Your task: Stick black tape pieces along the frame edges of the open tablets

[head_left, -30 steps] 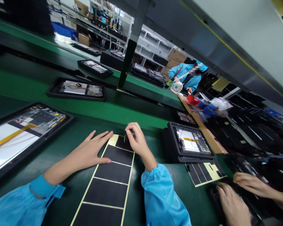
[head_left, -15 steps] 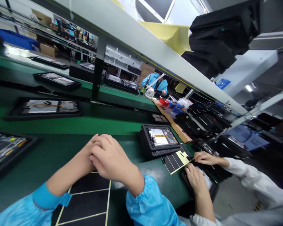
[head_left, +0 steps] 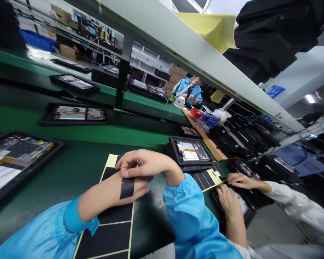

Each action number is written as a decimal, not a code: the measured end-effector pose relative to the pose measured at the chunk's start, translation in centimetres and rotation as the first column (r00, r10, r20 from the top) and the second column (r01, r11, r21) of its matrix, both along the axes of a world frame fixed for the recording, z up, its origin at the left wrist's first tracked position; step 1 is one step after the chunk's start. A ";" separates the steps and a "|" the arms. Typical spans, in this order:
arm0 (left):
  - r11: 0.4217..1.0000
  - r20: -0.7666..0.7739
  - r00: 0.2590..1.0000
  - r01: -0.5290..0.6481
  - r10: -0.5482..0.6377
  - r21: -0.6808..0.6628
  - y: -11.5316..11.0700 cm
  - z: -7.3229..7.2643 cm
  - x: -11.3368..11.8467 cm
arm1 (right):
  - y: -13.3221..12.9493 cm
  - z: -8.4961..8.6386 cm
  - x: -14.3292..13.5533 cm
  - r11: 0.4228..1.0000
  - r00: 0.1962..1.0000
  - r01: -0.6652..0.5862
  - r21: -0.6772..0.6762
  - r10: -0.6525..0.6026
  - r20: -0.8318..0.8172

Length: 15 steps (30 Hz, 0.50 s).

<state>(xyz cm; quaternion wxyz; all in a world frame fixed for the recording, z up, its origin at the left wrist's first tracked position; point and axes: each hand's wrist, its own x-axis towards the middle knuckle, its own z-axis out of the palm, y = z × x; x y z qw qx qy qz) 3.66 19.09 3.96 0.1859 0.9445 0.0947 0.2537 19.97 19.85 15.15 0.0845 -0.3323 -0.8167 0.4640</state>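
Black patch (head_left: 127, 187) sits stuck on left wrist; right hand (head_left: 140, 164) pinches its top edge, left hand (head_left: 140, 187) flat on sheet (head_left: 108, 230) — peel slowly, keep it unwrinkled.

Matt black film, cream paper, green matting.

The patch (head_left: 127, 187) stuck on the left wrist looks like thin matt black film, smooth and flat against the skin. The sheet (head_left: 109, 230) under the arms carries the same matt black pieces on a pale cream paper backing. The bench (head_left: 70, 169) has a smooth green mat with a soft sheen. The sleeves (head_left: 194, 223) are light blue woven cloth, gathered at the cuffs. The trays (head_left: 21, 172) look like dull black plastic; the tablet (head_left: 190, 150) in one shows glossy bare metal and circuit parts.
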 end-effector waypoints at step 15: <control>0.819 -0.135 0.991 -0.094 0.021 -0.566 16.5 3.8 7.3 | -1.9 -13.6 1.9 0.419 0.422 0.903 0.095 -0.825 -0.375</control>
